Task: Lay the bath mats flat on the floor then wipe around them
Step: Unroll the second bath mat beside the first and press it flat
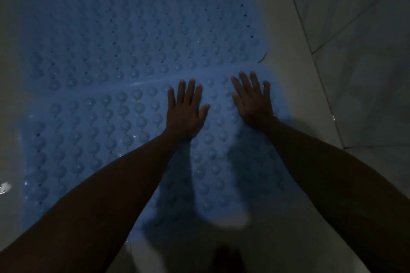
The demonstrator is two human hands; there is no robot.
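Head view, dim light: two blue mats lay flat on the pale tiled floor [295, 99], bump side up. Far mat [133, 29] and near mat [93, 139] met along a seam, edges touching or slightly overlapped, couldn't tell which. Left hand [185, 109] and right hand [251, 97] were both palm-down on the near mat, just beside that seam, near its right edge. Fingers on both spread apart and flat, gripping nothing. Wet glint on floor [5, 187] at left.
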